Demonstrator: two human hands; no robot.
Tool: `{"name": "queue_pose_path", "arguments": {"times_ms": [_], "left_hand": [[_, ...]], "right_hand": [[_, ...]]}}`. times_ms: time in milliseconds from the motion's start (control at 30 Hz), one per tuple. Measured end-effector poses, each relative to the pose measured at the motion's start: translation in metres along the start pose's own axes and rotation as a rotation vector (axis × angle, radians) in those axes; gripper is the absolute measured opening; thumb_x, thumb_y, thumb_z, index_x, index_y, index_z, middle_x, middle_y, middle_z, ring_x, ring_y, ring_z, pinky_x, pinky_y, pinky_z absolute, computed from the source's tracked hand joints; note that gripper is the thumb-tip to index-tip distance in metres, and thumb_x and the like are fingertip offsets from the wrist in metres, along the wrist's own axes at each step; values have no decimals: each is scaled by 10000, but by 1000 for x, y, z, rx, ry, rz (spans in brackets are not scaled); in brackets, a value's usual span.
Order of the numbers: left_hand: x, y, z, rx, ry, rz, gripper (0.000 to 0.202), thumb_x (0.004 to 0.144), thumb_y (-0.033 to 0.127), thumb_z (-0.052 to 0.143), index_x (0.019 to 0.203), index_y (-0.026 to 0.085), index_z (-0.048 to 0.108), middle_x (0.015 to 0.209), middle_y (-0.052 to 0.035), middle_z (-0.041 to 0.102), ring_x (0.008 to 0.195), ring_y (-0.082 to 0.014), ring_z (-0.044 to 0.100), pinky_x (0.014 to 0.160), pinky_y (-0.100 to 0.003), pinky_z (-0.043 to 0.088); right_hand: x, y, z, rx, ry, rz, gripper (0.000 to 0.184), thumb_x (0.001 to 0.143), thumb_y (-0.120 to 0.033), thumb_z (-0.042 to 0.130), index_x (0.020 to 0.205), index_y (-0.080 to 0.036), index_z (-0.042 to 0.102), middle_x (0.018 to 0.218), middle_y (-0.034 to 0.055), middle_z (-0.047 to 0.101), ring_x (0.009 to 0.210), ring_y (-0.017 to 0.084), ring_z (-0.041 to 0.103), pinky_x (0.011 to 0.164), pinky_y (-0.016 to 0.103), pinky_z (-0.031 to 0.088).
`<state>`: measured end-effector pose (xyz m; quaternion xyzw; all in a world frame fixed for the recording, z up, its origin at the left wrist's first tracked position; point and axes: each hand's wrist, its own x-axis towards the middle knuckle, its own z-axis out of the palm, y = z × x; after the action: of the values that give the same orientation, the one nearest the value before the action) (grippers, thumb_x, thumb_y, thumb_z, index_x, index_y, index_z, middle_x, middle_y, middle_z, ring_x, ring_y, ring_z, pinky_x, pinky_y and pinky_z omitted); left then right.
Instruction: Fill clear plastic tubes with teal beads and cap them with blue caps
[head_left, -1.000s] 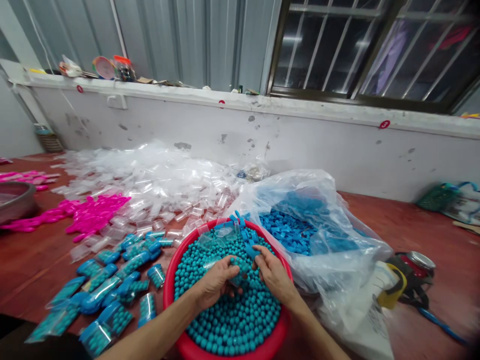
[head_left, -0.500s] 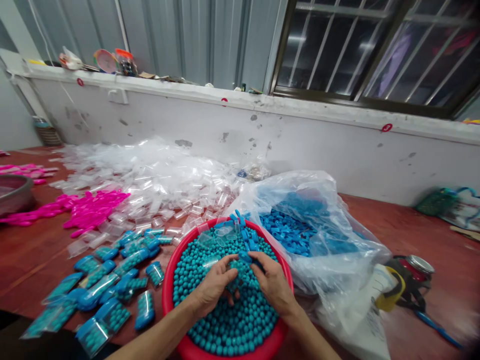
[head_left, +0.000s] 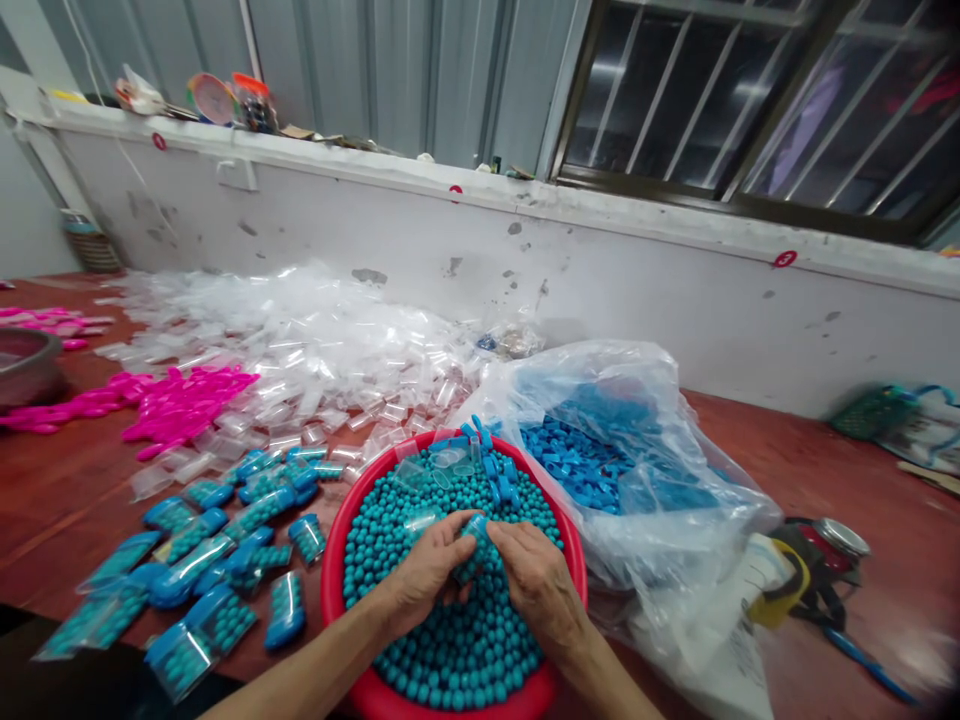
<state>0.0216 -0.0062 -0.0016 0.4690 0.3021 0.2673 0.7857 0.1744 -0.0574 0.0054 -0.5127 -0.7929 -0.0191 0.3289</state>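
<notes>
In the lower centre of the frame, the left hand pinches a small container with turquoise contents between thumb and forefinger, its other fingers curled beneath. The right hand comes in from the right, its fingers bunched closely together at the container's blue upper end; whether they pinch it or only press against it cannot be told, as the hand hides the contact. The container is above a red basin filled with round turquoise beads.

Near the basin's far rim, blue caps and clear empty containers lie on the beads. Just right of the basin, a translucent plastic bag spreads open around a mass of blue pieces.

At lower left, bead-filled containers with blue ends lie in a loose group on the reddish surface. Beyond them, a broad heap of clear containers reaches toward the white wall, and bright pink pieces lie at its near left side. A greyish basin is cut off by the left edge. A barred window fills the upper right.
</notes>
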Motion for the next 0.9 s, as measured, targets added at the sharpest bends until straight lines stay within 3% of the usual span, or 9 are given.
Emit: {"name": "queue_pose_path", "arguments": {"times_ms": [133, 300, 400, 467, 533, 633, 700, 800, 900], "left_hand": [[-2, -1, 1, 80, 40, 20, 564, 725, 418, 569, 1195, 178, 372, 579, 67, 488, 359, -32, 408, 310, -128, 244], [-2, -5, 1, 59, 34, 11, 472, 730, 379, 561, 1134, 180, 421, 497, 101, 387, 346, -26, 300, 315, -131, 253], [-1, -5, 4, 125, 72, 78, 429, 717, 350, 567, 1090, 173, 450, 484, 107, 352, 352, -31, 282, 317, -135, 264], [-1, -2, 5, 173, 101, 106, 407, 717, 337, 555, 1073, 170, 450, 507, 101, 377, 348, -30, 304, 312, -136, 261], [-1, 1, 6, 208, 113, 96, 396, 734, 348, 520, 1080, 180, 425, 550, 87, 428, 343, -33, 360, 307, -135, 252], [-3, 4, 6, 268, 73, 88, 406, 757, 372, 468, 1109, 189, 378, 589, 66, 484, 345, -50, 430, 303, -136, 252], [-3, 4, 7, 304, 43, 92, 410, 763, 370, 455, 1115, 181, 366, 588, 63, 486, 345, -52, 430, 308, -140, 269], [-4, 2, 8, 324, 76, 103, 429, 765, 338, 459, 1150, 179, 354, 612, 63, 466, 365, -48, 400, 330, -158, 313], [-4, 1, 9, 327, 96, 131, 492, 774, 305, 457, 1232, 201, 312, 638, 57, 460, 393, -54, 369, 359, -177, 332]], "right_hand": [[-1, 0, 2, 59, 35, 85, 260, 872, -123, 363, 972, -182, 596, 859, 56, 657, 770, 170, 579, 678, 293, 473], [-5, -5, 0, 23, 30, -86, 283, 883, -123, 337, 1037, -154, 573, 882, 86, 658, 784, 189, 579, 670, 318, 463], [-10, -5, 3, 94, 27, -62, 276, 882, -139, 347, 1014, -170, 587, 880, 83, 659, 793, 191, 587, 687, 327, 466], [-10, -2, 5, 235, 50, 80, 255, 866, -152, 388, 1034, -193, 575, 932, 72, 651, 846, 184, 593, 745, 327, 467], [-7, 3, 7, 404, 92, 342, 258, 815, -190, 487, 1067, -191, 540, 936, 62, 644, 855, 184, 601, 749, 317, 479], [2, 10, 6, 680, 91, 727, 318, 711, -252, 598, 1003, -154, 521, 756, 23, 630, 669, 184, 619, 539, 276, 504], [9, 10, 3, 823, 39, 815, 253, 686, -269, 603, 899, -148, 542, 665, -3, 601, 577, 170, 601, 446, 246, 478], [15, 5, -3, 816, -43, 726, 179, 727, -274, 553, 864, -164, 587, 718, 10, 622, 630, 164, 603, 503, 247, 493], [14, -4, -10, 592, -117, 522, 224, 816, -265, 444, 957, -183, 597, 853, 46, 645, 765, 182, 608, 663, 299, 497]]}}
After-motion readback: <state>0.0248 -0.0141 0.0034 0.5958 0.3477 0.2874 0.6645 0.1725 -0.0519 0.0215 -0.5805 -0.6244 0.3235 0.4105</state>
